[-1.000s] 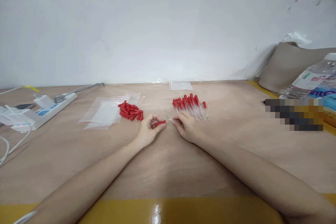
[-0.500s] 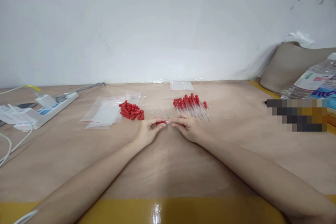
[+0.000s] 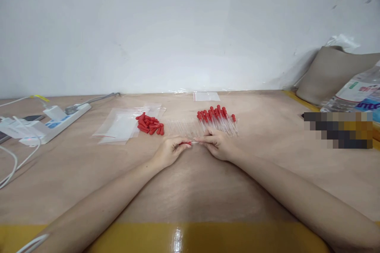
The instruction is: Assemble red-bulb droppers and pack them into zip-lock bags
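Note:
My left hand (image 3: 171,151) pinches a red rubber bulb (image 3: 187,143), most of it hidden by the fingers. Facing it, my right hand (image 3: 219,145) has thumb and fingers closed on a clear glass dropper tube (image 3: 194,141), whose end meets the bulb's mouth. Beyond my left hand lies a pile of loose red bulbs (image 3: 150,123). Bare clear tubes (image 3: 181,125) lie side by side just past both hands. Behind my right hand is a row of droppers with red bulbs on their tubes (image 3: 218,116).
Clear zip bags (image 3: 118,126) lie left of the bulb pile, and a small white bag (image 3: 207,96) lies near the wall. A power strip (image 3: 59,124) with chargers and cables is at far left. At right stand a plastic bottle (image 3: 353,91) and a grey-brown container (image 3: 317,71).
Both hands have shifted slightly, and less of the red bulb shows between my left fingers. My right fingers lie straighter along the tube. The view has moved a little.

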The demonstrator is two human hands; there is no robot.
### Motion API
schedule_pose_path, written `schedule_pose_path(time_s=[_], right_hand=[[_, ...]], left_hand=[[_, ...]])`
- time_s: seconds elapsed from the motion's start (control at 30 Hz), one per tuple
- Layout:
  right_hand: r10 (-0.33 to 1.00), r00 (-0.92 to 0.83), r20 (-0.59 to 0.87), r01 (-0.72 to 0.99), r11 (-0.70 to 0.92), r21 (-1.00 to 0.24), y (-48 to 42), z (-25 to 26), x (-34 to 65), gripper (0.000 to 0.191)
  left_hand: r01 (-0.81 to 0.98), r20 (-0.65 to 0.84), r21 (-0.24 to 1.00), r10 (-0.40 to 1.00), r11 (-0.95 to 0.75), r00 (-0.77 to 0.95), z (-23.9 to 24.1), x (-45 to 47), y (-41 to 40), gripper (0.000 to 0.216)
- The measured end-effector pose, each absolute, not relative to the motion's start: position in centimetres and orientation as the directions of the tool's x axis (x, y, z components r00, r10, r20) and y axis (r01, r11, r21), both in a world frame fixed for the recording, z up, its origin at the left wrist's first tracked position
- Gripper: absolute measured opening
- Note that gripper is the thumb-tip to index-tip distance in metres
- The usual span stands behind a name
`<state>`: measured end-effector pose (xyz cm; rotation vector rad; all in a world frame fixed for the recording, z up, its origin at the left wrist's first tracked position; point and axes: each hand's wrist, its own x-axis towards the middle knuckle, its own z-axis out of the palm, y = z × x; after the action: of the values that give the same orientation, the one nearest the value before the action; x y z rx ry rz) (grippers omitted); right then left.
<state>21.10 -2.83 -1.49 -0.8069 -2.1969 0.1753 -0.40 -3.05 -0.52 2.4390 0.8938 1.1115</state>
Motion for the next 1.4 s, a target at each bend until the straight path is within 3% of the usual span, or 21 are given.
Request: schedule_pose_path(time_s=[0.23, 0.43, 0.63, 0.8, 1.03, 1.23, 1.4], right_hand=[[0.639, -0.536, 0.552, 0.606, 0.746, -0.276, -3.3, -1.0, 21.4, 0.024], [0.658, -0.523, 0.542, 0.544, 0.747, -0.381, -3.7, -0.4, 20.6, 0.017], [0.601, -0.508, 0.617, 0.515, 0.786, -0.342, -3.5, -0.4, 20.7, 0.012], [0.567, -0.492, 0.661, 0.520, 0.800, -0.300, -3.6, -0.4, 21.1, 0.014], [0.482, -0.496, 0.722, 0.588, 0.798, -0.129, -3.8, -0.8, 20.9, 0.018], [0.450, -0.570, 0.687, 0.604, 0.797, -0.020, -3.8, -0.9, 20.8, 0.025], [0.502, -0.603, 0.620, 0.653, 0.757, 0.023, -4.0, -0.8, 20.7, 0.032]], left_hand=[[0.479, 0.583, 0.319, 0.568, -0.818, 0.581, -0.2, -0.1, -3.3, 0.012], [0.527, 0.622, 0.204, 0.525, -0.825, 0.581, -0.1, -0.2, -2.9, 0.014], [0.550, 0.682, 0.263, 0.556, -0.793, 0.475, -0.3, -1.2, -2.2, 0.033], [0.544, 0.663, 0.274, 0.565, -0.793, 0.491, -0.1, -1.2, -2.4, 0.015], [0.508, 0.662, 0.301, 0.560, -0.807, 0.498, 0.1, -0.3, -2.9, 0.011], [0.487, 0.650, 0.241, 0.513, -0.839, 0.561, 0.1, -0.3, -3.2, 0.012], [0.485, 0.631, 0.228, 0.507, -0.845, 0.587, 0.0, -0.3, -3.2, 0.012]])
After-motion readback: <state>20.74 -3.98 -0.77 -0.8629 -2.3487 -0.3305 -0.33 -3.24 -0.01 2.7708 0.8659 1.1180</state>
